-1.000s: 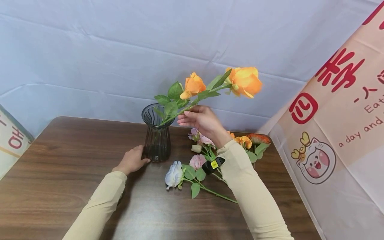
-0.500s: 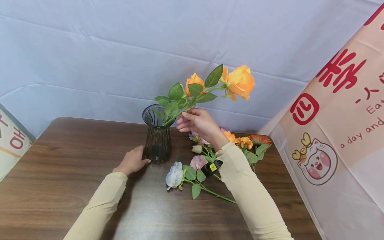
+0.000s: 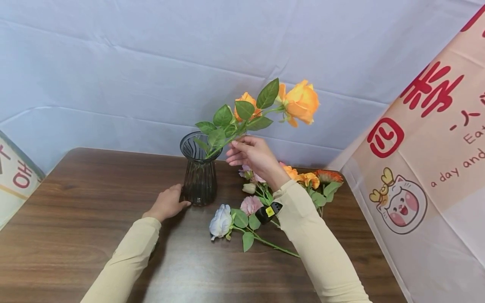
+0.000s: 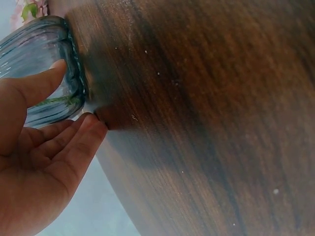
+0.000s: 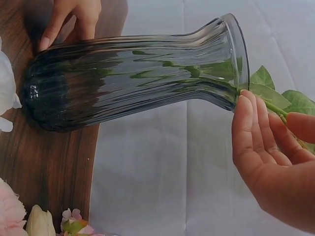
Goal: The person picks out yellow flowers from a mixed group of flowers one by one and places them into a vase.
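Observation:
A ribbed, dark, see-through glass vase (image 3: 199, 181) stands upright on the table, its mouth flared. My left hand (image 3: 167, 203) holds it low at the base; in the left wrist view the thumb (image 4: 49, 83) lies on the near side of the glass, the fingers along the other side. My right hand (image 3: 254, 156) pinches the green stem of an orange rose (image 3: 301, 103) just above the rim, with a smaller orange bloom (image 3: 245, 105) lower down. The stem leans to the right, its lower part inside the vase, where green shows through the glass (image 5: 147, 73) in the right wrist view.
A pale blue rose (image 3: 220, 221) lies on the wooden table (image 3: 94, 202) in front of the vase. Pink flowers (image 3: 251, 205), a whitish bud (image 3: 249, 188) and orange flowers (image 3: 310, 180) lie under and beside the right forearm. A pale cloth wall (image 3: 151, 75) rises behind the table.
The large orange bloom has swung left and slightly up, and its leaves have turned in front of the smaller bloom. My right hand has shifted slightly down. My left hand and the vase look nearly unchanged.

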A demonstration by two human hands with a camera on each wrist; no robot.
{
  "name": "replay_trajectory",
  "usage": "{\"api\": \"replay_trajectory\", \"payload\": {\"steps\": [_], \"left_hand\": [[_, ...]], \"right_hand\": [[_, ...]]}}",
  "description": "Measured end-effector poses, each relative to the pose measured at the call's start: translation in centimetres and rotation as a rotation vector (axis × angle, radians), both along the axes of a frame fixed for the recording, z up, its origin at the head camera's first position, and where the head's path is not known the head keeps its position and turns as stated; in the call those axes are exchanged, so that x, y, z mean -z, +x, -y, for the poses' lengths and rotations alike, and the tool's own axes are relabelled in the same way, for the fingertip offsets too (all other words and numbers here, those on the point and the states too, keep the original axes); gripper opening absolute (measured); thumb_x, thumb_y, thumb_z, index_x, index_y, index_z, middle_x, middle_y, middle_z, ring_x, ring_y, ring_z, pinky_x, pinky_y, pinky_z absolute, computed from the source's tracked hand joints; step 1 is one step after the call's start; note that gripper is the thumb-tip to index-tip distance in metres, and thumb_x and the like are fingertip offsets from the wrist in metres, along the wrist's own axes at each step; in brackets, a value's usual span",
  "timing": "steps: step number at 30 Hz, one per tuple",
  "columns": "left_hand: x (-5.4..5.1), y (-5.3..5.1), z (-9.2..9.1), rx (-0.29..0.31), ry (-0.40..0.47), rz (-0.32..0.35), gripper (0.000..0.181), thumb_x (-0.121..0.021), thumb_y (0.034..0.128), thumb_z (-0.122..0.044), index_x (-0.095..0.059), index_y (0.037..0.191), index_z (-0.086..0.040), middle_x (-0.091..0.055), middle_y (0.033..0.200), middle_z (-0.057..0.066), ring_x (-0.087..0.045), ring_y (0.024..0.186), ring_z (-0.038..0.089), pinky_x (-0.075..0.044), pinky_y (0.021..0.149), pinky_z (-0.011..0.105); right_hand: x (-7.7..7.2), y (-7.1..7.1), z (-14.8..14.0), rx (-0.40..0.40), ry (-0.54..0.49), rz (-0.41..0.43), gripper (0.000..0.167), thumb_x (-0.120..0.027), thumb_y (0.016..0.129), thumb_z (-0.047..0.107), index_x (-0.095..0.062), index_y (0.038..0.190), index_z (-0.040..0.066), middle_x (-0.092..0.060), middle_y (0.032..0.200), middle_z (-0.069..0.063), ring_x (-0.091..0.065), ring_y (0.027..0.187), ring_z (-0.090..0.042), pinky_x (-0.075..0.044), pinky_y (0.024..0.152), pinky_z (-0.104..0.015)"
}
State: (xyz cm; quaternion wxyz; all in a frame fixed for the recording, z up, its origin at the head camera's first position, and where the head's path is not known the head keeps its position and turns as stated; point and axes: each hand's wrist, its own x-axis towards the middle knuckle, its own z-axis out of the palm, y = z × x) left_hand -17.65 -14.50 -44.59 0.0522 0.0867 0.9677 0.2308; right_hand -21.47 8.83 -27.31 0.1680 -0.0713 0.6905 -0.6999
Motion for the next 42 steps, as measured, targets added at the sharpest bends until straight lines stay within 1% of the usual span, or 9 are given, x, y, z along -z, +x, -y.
{"api": "replay_trajectory", "payload": {"steps": [3,7,11,14,17,22,30,37,42], "left_hand": [[0.1,0.0,0.0,0.001,0.003,0.000,0.061,-0.063,0.0860,-0.023,-0.040,0.124,0.018,-0.048,0.121,0.033,-0.048,0.109,0.045,-0.039,0.092,0.053],[0.0,0.0,0.0,0.000,0.004,-0.002,0.060,-0.063,0.0860,-0.023,-0.040,0.123,0.018,-0.048,0.120,0.033,-0.048,0.109,0.046,-0.039,0.092,0.054],[0.1,0.1,0.0,-0.006,0.004,0.004,0.059,-0.063,0.0861,-0.023,-0.040,0.123,0.017,-0.049,0.119,0.033,-0.048,0.109,0.045,-0.040,0.091,0.054],[0.1,0.1,0.0,-0.002,-0.010,-0.005,0.060,-0.064,0.0859,-0.022,-0.040,0.123,0.018,-0.048,0.120,0.033,-0.048,0.109,0.046,-0.040,0.091,0.054],[0.2,0.0,-0.1,0.002,-0.021,-0.014,0.059,-0.064,0.0856,-0.022,-0.040,0.123,0.018,-0.048,0.119,0.034,-0.047,0.109,0.046,-0.040,0.090,0.054],[0.1,0.1,-0.1,-0.002,-0.015,-0.008,0.060,-0.064,0.0859,-0.022,-0.040,0.123,0.018,-0.048,0.120,0.033,-0.047,0.110,0.045,-0.039,0.091,0.053],[0.1,0.1,0.0,-0.006,-0.014,-0.003,0.059,-0.063,0.0861,-0.022,-0.040,0.123,0.017,-0.049,0.119,0.033,-0.048,0.109,0.045,-0.040,0.091,0.053],[0.2,0.1,0.0,-0.002,-0.013,-0.004,0.059,-0.063,0.0863,-0.022,-0.040,0.123,0.018,-0.048,0.120,0.034,-0.047,0.109,0.046,-0.040,0.091,0.054],[0.2,0.0,0.0,0.001,-0.019,-0.004,0.060,-0.063,0.0865,-0.023,-0.039,0.124,0.018,-0.047,0.121,0.034,-0.047,0.110,0.046,-0.039,0.092,0.053]], "right_hand": [[0.0,0.0,0.0,0.010,0.001,0.007,0.031,-0.045,0.096,0.007,-0.046,0.116,-0.016,-0.062,0.075,-0.013,-0.064,0.064,-0.021,-0.055,0.069,-0.037],[0.1,0.0,0.1,0.014,0.005,0.004,0.027,-0.046,0.095,0.006,-0.048,0.112,-0.015,-0.062,0.074,-0.013,-0.064,0.063,-0.021,-0.055,0.069,-0.036],[0.4,0.0,0.4,0.000,0.014,-0.002,0.020,-0.048,0.094,0.005,-0.053,0.104,-0.012,-0.061,0.071,-0.013,-0.064,0.061,-0.021,-0.055,0.067,-0.037],[0.7,0.0,0.5,-0.014,0.026,0.005,0.015,-0.049,0.093,0.004,-0.055,0.099,-0.009,-0.061,0.069,-0.013,-0.063,0.059,-0.021,-0.056,0.065,-0.036],[0.9,-0.1,0.6,-0.028,0.048,0.014,0.014,-0.050,0.093,0.004,-0.056,0.096,-0.008,-0.061,0.068,-0.013,-0.063,0.058,-0.021,-0.056,0.064,-0.036],[1.2,-0.2,0.6,-0.039,0.076,0.032,0.014,-0.051,0.092,0.005,-0.057,0.093,-0.008,-0.061,0.067,-0.013,-0.063,0.057,-0.021,-0.056,0.063,-0.035],[0.9,0.0,0.1,-0.048,0.074,0.035,0.012,-0.051,0.092,0.003,-0.058,0.095,-0.007,-0.061,0.070,-0.014,-0.063,0.058,-0.021,-0.056,0.067,-0.038],[0.9,0.1,-1.0,-0.049,0.101,0.027,0.013,-0.050,0.092,0.002,-0.056,0.098,-0.008,-0.062,0.070,-0.013,-0.063,0.059,-0.021,-0.056,0.062,-0.034],[0.7,0.3,-1.9,-0.043,0.122,0.021,0.014,-0.052,0.091,0.003,-0.056,0.098,-0.009,-0.063,0.071,-0.014,-0.064,0.062,-0.022,-0.056,0.065,-0.036]]}}
